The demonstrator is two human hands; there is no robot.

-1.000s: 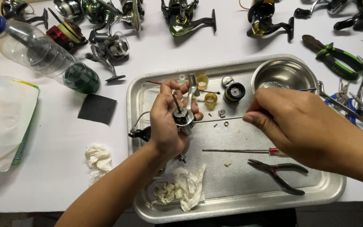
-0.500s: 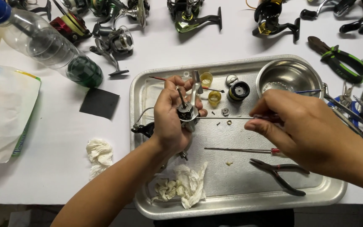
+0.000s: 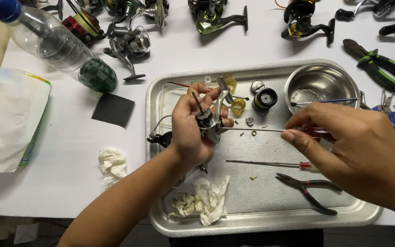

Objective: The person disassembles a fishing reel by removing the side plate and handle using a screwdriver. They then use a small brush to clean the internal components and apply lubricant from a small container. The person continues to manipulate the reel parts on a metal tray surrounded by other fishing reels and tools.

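Observation:
My left hand (image 3: 189, 130) grips a silver fishing reel body (image 3: 211, 120) above the left part of a metal tray (image 3: 170, 224). My right hand (image 3: 353, 148) holds a red-handled screwdriver (image 3: 261, 130) whose thin shaft reaches left and touches the reel's side. Small reel parts lie near the hands: a yellow ring (image 3: 238, 106), a black spool (image 3: 265, 99) and tiny washers (image 3: 250, 121).
On the tray lie a steel bowl (image 3: 321, 84), a second screwdriver (image 3: 270, 163), black pliers (image 3: 309, 192) and crumpled tissue (image 3: 202, 199). Several fishing reels (image 3: 131, 43) line the table's far side, with a plastic bottle (image 3: 56, 45), green-handled pliers (image 3: 380, 64) and a black pad (image 3: 113, 110).
My right hand has shifted slightly right and the screwdriver tip stays at the reel. My left hand keeps the reel in about the same place.

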